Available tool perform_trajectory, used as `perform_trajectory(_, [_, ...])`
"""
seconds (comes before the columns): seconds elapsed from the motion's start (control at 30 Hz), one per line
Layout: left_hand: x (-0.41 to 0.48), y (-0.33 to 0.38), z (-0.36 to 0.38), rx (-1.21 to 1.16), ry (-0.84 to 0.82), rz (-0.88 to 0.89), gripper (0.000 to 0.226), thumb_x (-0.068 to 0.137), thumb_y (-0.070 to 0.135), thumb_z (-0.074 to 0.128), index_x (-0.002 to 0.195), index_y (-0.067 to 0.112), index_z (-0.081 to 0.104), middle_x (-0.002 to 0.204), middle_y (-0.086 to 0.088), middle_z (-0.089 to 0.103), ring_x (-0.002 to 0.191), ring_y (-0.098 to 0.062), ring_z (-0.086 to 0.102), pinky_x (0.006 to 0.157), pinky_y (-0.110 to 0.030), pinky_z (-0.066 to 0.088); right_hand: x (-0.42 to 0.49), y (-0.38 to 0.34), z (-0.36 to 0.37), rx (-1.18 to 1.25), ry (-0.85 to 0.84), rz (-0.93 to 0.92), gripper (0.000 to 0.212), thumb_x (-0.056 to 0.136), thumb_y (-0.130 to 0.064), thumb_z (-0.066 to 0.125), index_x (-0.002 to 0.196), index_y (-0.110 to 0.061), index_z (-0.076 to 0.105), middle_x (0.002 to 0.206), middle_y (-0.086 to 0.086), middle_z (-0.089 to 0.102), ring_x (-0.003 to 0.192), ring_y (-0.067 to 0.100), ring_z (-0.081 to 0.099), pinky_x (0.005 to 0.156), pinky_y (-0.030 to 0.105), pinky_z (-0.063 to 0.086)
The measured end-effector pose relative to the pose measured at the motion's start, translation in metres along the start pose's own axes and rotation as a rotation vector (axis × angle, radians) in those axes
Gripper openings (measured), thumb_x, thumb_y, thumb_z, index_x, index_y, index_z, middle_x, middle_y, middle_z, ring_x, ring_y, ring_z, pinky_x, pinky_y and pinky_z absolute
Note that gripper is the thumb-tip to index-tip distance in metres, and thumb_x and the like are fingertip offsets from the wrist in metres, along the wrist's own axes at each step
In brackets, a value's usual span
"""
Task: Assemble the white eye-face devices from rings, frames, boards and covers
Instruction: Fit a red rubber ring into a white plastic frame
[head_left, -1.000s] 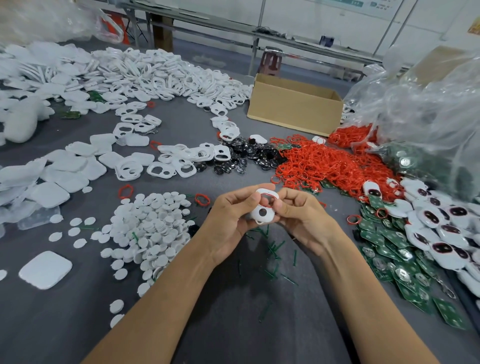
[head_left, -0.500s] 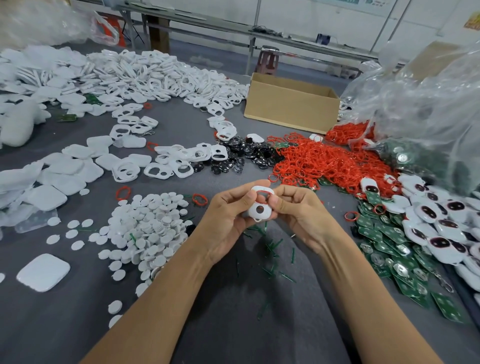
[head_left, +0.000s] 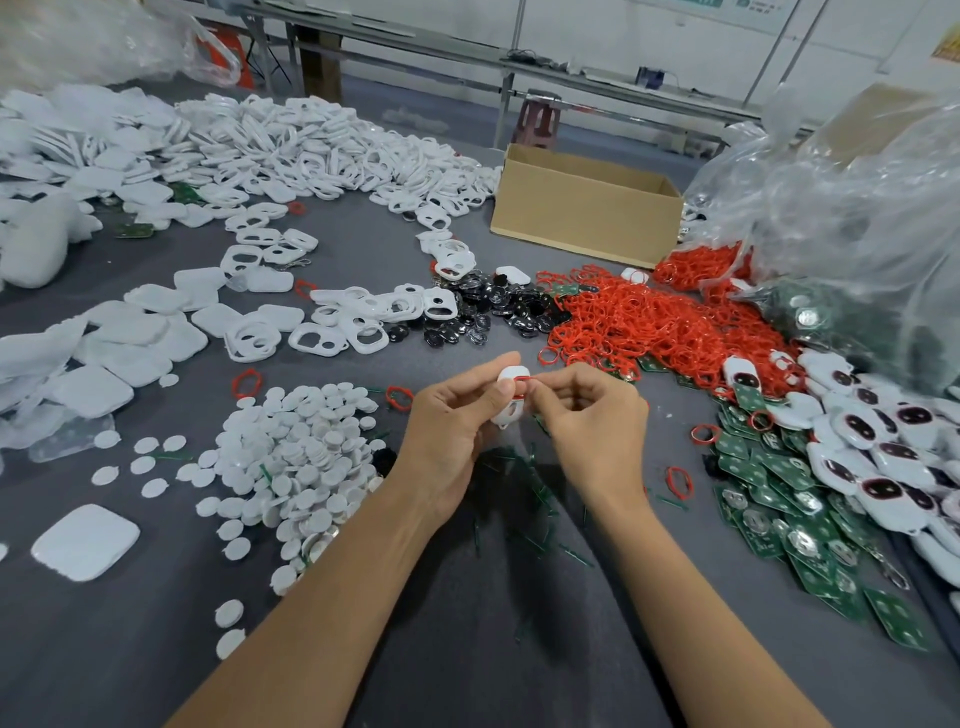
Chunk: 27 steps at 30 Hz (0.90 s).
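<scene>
Grey bench (head_left: 467, 623), heavily cluttered | left hand (head_left: 447, 426) fingers curled round white frame (head_left: 506, 389), dead centre | right hand (head_left: 597, 421) pinches red ring (head_left: 523, 382) at frame's 1 o'clock edge | suggest: walk ring round rim evenly, no twist

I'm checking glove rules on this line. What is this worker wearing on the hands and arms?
Nothing that shows. The left hand and right hand are bare: no gloves, finger cots or rings. The left forearm and right forearm are uncovered down to the picture's bottom edge, with no sleeve, watch, bracelet or wrist strap in view.
</scene>
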<state>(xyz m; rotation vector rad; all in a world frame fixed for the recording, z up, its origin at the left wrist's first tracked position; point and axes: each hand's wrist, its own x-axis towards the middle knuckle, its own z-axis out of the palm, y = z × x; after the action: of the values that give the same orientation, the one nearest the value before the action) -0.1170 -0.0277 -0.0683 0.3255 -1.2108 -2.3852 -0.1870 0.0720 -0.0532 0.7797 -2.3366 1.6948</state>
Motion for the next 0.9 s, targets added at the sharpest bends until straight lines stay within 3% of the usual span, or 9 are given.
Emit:
perform_trajectory(0.17, [-0.001,-0.004,0.004,0.098,0.155,0.087,0.021,0.083,0.001,0.067,0.098,0.014,0.074,0.09,-0.006,0.076,0.086,-0.016,0.067,0.086,-0.03,0.055,-0.011,0.0,0.004,-0.312,0.097,-0.299,0.014,0.082,-0.009,0.07,0.073,-0.007,0.06,0.062,-0.001,0.066,0.053,0.017,0.06,0.054,0.031,0.042])
perform_trajectory(0.23, [0.0,-0.003,0.003,0.074,0.204,0.084,0.021,0.081,0.001,0.069,0.097,0.012,0.074,0.089,-0.007,0.075,0.085,-0.018,0.066,0.083,-0.029,0.056,-0.012,0.001,0.007,-0.331,0.088,-0.333,0.018,0.082,-0.008,0.07,0.073,-0.009,0.054,0.055,-0.004,0.058,0.047,0.012,0.05,0.049,0.026,0.03])
perform_trajectory(0.33, [0.0,-0.001,0.002,0.052,0.192,0.073,0.02,0.085,0.0,0.066,0.101,0.009,0.073,0.088,-0.007,0.076,0.08,-0.014,0.067,0.077,-0.024,0.056,-0.006,0.002,0.008,-0.197,0.074,-0.277,0.016,0.083,-0.01,0.069,0.072,-0.012,0.057,0.053,-0.013,0.052,0.05,0.001,0.051,0.049,0.014,0.03])
perform_trajectory(0.47, [0.0,0.001,0.001,0.039,0.153,0.024,0.02,0.088,0.005,0.063,0.106,0.009,0.072,0.093,-0.007,0.075,0.084,-0.016,0.066,0.075,-0.025,0.055,-0.004,0.002,0.006,-0.058,0.043,-0.189,0.013,0.082,-0.011,0.07,0.073,-0.013,0.062,0.063,-0.014,0.065,0.057,0.001,0.061,0.054,0.018,0.048])
perform_trajectory(0.57, [0.001,0.002,0.0,0.056,0.123,-0.001,0.017,0.09,0.008,0.062,0.101,0.014,0.074,0.091,-0.004,0.075,0.08,-0.014,0.067,0.069,-0.024,0.056,0.001,0.002,0.003,-0.002,-0.005,-0.119,0.018,0.081,-0.007,0.072,0.07,-0.017,0.062,0.066,-0.015,0.066,0.054,-0.002,0.06,0.055,0.014,0.048])
perform_trajectory(0.67, [0.0,0.002,-0.001,0.078,0.108,0.006,0.017,0.091,0.009,0.061,0.094,0.018,0.075,0.09,-0.003,0.076,0.078,-0.013,0.067,0.068,-0.024,0.056,0.002,0.001,0.002,0.002,-0.033,-0.092,0.014,0.08,-0.007,0.073,0.07,-0.012,0.064,0.067,-0.006,0.069,0.054,0.001,0.061,0.057,0.018,0.051])
perform_trajectory(0.9, [0.001,0.002,-0.001,0.079,0.13,-0.011,0.017,0.091,0.011,0.061,0.092,0.02,0.076,0.09,-0.002,0.075,0.079,-0.013,0.066,0.076,-0.032,0.053,0.004,-0.003,-0.001,0.013,-0.036,-0.042,0.009,0.079,-0.007,0.074,0.073,-0.004,0.069,0.07,-0.006,0.071,0.059,0.002,0.066,0.06,0.017,0.052])
